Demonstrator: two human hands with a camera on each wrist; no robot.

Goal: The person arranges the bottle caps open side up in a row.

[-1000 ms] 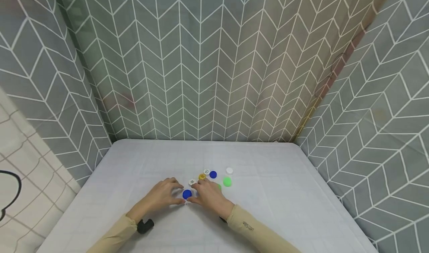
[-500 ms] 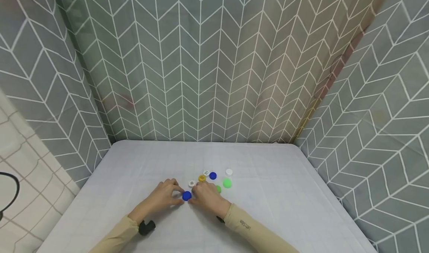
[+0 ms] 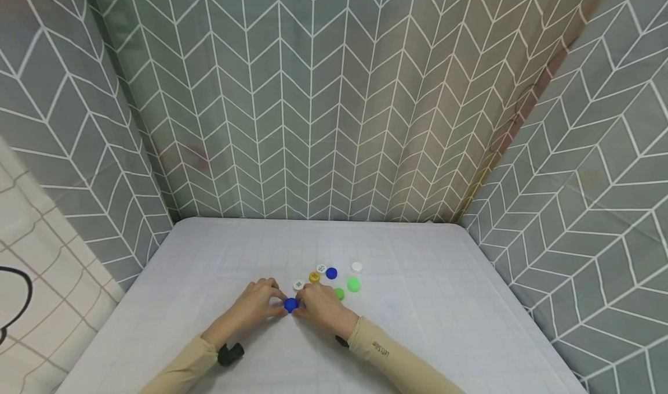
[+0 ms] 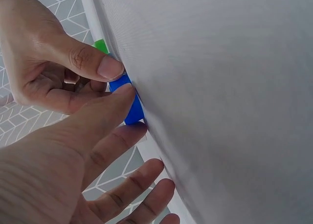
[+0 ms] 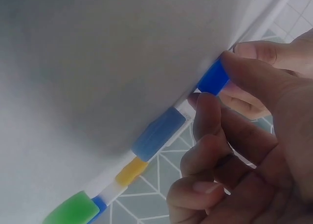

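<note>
Between my two hands a round blue bottle cap (image 3: 291,305) sits on the white table. My left hand (image 3: 256,302) pinches its left side between thumb and forefinger, the other fingers spread apart in the left wrist view. From the right, my right hand (image 3: 325,309) pinches the same cap with thumb and forefinger, its remaining fingers curled. Close beyond lie a white cap with a dark mark (image 3: 298,285) and a yellow cap (image 3: 314,277). A lighter blue piece (image 5: 159,133) shows near the right fingers in the right wrist view.
Farther back are a white marked cap (image 3: 321,268), another blue cap (image 3: 331,273) and a plain white cap (image 3: 357,267). A bright green cap (image 3: 354,284) and a darker green cap (image 3: 339,293) lie right of them. Patterned curtains (image 3: 323,121) surround the white table (image 3: 428,301).
Both hands have closed in on the blue cap; the right fingers have drawn in to pinch it. The darker green cap now shows more beside the right hand. The other caps stay put.
</note>
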